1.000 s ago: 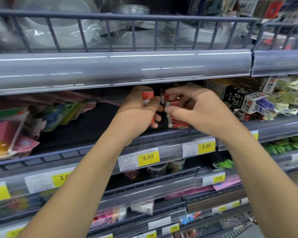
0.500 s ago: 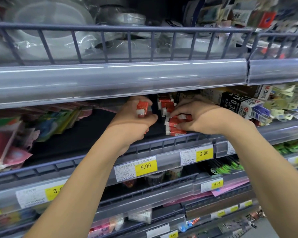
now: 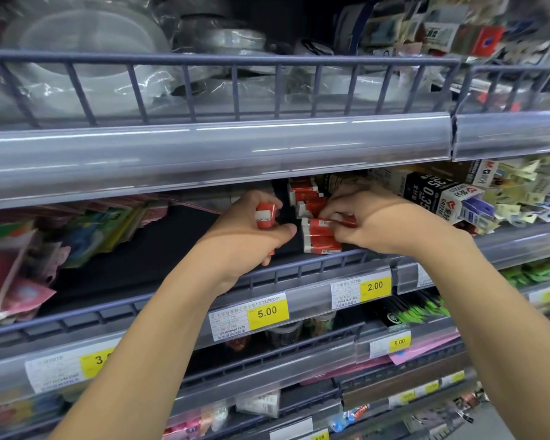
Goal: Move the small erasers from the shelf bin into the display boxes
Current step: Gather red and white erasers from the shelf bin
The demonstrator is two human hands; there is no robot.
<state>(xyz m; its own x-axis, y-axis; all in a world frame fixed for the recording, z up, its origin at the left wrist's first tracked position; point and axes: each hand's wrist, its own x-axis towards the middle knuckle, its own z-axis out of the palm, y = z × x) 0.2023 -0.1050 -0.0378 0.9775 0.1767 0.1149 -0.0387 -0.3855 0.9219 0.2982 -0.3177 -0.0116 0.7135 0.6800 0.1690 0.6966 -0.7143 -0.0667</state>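
Observation:
Several small red-and-white erasers (image 3: 319, 241) lie stacked on the dark shelf (image 3: 146, 249) behind its wire front rail, more of them (image 3: 304, 193) piled further back. My left hand (image 3: 248, 239) holds a few red erasers (image 3: 265, 215) curled in its fingers, just left of the stack. My right hand (image 3: 381, 223) reaches in from the right and pinches one eraser (image 3: 329, 222) at the top of the front stack. No display box can be made out for certain.
The grey upper shelf edge (image 3: 216, 154) overhangs close above both hands. Black-and-white refill boxes (image 3: 438, 198) crowd the right, colourful packets (image 3: 77, 236) the left. Yellow price tags 5.00 (image 3: 267, 312) and 2.00 (image 3: 375, 286) sit on the front rail below.
The camera view has dropped and moved closer. My right hand went from near my left hand down onto the eraser stack and now pinches its top piece. My left hand keeps its erasers.

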